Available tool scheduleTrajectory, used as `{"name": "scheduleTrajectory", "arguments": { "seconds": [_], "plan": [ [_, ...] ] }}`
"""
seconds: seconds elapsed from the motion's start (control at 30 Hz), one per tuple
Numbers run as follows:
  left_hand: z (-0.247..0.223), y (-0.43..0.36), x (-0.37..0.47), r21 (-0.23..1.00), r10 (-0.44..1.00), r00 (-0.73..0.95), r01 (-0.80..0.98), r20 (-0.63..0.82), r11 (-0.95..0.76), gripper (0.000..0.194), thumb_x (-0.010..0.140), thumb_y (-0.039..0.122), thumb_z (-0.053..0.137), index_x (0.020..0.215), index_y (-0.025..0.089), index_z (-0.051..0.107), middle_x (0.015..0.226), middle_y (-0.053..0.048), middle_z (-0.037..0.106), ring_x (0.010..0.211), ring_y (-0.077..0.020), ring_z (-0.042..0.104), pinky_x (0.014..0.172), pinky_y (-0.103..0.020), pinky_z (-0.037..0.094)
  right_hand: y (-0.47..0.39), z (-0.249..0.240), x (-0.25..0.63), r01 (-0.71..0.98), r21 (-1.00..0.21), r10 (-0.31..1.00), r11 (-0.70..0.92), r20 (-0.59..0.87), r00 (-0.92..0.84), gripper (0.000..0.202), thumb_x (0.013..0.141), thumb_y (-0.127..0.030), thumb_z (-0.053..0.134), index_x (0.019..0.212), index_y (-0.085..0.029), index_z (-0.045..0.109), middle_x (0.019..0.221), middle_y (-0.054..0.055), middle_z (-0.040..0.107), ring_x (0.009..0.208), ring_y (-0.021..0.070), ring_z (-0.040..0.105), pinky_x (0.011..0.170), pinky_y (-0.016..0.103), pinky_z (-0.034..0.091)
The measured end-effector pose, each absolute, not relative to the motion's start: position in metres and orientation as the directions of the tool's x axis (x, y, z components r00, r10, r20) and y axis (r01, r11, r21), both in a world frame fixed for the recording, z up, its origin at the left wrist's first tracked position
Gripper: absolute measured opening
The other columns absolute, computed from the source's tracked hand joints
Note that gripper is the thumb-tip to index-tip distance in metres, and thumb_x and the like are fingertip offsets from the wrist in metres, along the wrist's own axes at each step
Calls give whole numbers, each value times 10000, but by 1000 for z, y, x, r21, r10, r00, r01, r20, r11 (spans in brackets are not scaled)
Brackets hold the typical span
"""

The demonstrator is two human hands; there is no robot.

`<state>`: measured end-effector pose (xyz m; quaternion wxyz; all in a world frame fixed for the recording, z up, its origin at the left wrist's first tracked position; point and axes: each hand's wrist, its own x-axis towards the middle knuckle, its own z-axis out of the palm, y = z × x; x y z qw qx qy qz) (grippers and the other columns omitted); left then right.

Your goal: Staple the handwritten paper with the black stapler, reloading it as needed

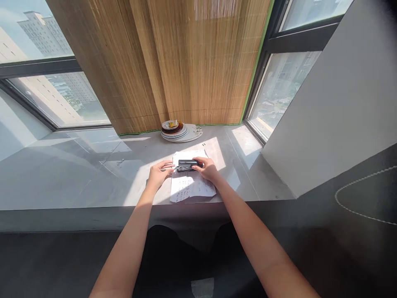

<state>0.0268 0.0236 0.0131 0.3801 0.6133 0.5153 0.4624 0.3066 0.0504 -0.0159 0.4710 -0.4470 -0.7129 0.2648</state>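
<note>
My right hand [207,169] grips a black stapler [185,162] by its right end, thumb below and fingers above. Its top is lifted from its base, and a silvery inner part shows between them. At the stapler's left end, my left hand [159,173] has its thumb and fingertips drawn close together. Anything pinched there is too small to make out. Beneath the stapler lies white paper [194,187] with handwriting, its lower edge uneven and near the front edge of the ledge.
A stack of plates [192,134] stands at the back of the grey window ledge [102,178], against a hanging bamboo blind [186,66]. Two tiny dark pieces [204,144] lie beyond the paper. A white wall [328,111] bounds the right side, with a beaded cord [344,205] nearby.
</note>
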Motion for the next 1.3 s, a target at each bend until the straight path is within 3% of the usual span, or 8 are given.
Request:
{"name": "scheduleTrajectory", "arguments": {
  "seconds": [0.27, 0.4, 0.57, 0.77, 0.87, 1.1, 1.2, 1.3],
  "plan": [
    [22, 14, 28, 833, 915, 270, 394, 299, -388, 504, 701, 366, 936, 1189, 278, 844, 1301, -90, 808, 1275, -355, 717, 1102, -484, 607, 26, 14, 307, 263, -789, 798, 555, 416, -435, 254, 909, -350, 807, 1120, -212, 847, 1067, 64, 840, 910, 224, 716, 871, 342, 581],
    [27, 10, 29, 766, 874, 360, 442, 325, -467, 520, 729, 356, 903, 1230, 258, 803, 1316, -85, 788, 1252, -349, 720, 1055, -451, 625, 21, 19, 303, 289, -827, 820, 482, 310, -481, 252, 907, -381, 798, 1119, -251, 840, 1127, 57, 838, 1018, 263, 738, 978, 388, 579],
    [29, 14, 32, 773, 917, 281, 499, 283, -392, 389, 864, 322, 831, 1240, 244, 768, 1362, -103, 784, 1248, -319, 745, 1030, -436, 642, 24, 17, 298, 274, -851, 871, 447, 345, -350, 267, 891, -387, 751, 1115, -259, 821, 1172, 76, 831, 1061, 279, 735, 1009, 423, 587],
    [17, 21, 33, 683, 905, 325, 597, 276, -422, 185, 958, 362, 722, 1092, 270, 811, 1420, -102, 782, 1368, -362, 672, 1216, -541, 512, 28, 6, 332, 294, -891, 897, 345, 405, 175, 478, 881, -502, 652, 1207, -185, 798, 1197, 140, 827, 1070, 321, 759, 959, 463, 621],
    [15, 20, 32, 610, 887, 351, 644, 300, -461, 146, 957, 351, 706, 1052, 288, 797, 1396, -113, 778, 1343, -381, 662, 1219, -577, 489, 20, -10, 372, 345, -902, 875, 259, 370, 311, 553, 848, -586, 673, 1190, -171, 806, 1140, 157, 834, 1016, 353, 764, 894, 488, 627],
    [24, 9, 44, 453, 877, 296, 767, 378, -454, 189, 1033, 304, 578, 1035, 300, 768, 1281, -105, 747, 1282, -370, 673, 1180, -562, 497, 11, -34, 407, 422, -879, 894, 222, 357, 272, 446, 803, -553, 677, 1091, -246, 823, 1132, 136, 849, 1052, 403, 777, 994, 584, 611],
    [23, -3, 72, 418, 896, 362, 794, 258, -441, 277, 1055, 285, 563, 1218, 248, 784, 1427, -138, 714, 1371, -362, 660, 1198, -530, 504, 13, -30, 399, 488, -826, 892, 281, 413, 185, 399, 838, -496, 639, 1103, -261, 822, 1155, 130, 839, 1118, 409, 758, 1058, 610, 584],
    [19, -20, 107, 341, 846, 514, 777, 139, -528, 465, 1074, 396, 612, 1505, 242, 693, 1700, -140, 562, 1601, -377, 482, 1336, -588, 366, 12, -26, 397, 531, -778, 881, 336, 458, 114, 347, 880, -424, 611, 1113, -262, 810, 1155, 126, 820, 1139, 384, 751, 1066, 579, 587]
  ]
}}
